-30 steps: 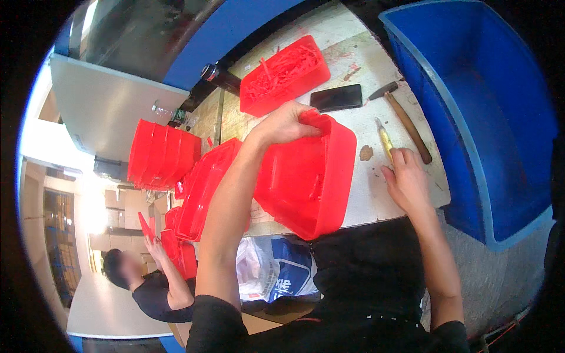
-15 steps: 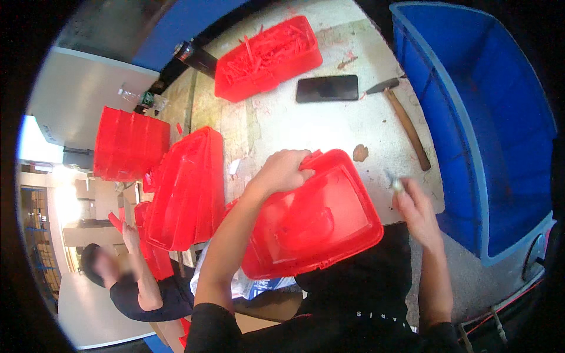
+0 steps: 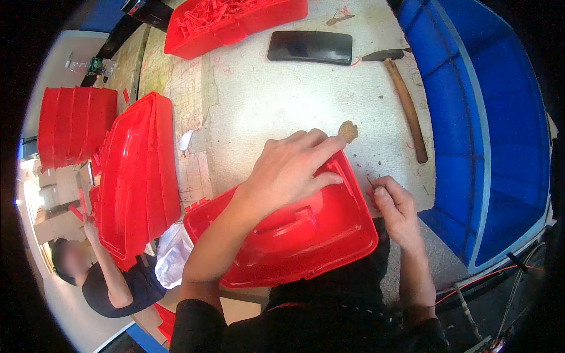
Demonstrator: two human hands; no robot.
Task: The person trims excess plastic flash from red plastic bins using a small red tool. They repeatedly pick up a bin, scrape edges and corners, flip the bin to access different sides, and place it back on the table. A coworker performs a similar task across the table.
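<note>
A shallow red plastic lid (image 3: 347, 226) with a raised shape in its middle lies tilted against my body at the table's near edge. My left hand (image 3: 294, 167) grips its far rim, thumb inside and fingers over the edge. Just right of the lid's right side, my right hand (image 3: 397, 206) is closed on a small knife-like tool (image 3: 371, 183). Only the thin dark tip of that tool shows; its handle is hidden in my fingers.
A stack of red lids (image 3: 138, 176) and stacked red bins (image 3: 76, 126) stand left. A box of red trimmings (image 3: 235, 26), a black phone (image 3: 310, 47) and a hammer (image 3: 406, 109) lie farther back. A blue tub (image 3: 459, 117) stands right. A co-worker (image 3: 120, 288) works at far left.
My right hand has moved down and left to the lid's right side, bringing the tool close. My left hand has shifted along the far rim toward the corner. The view has shifted too.
</note>
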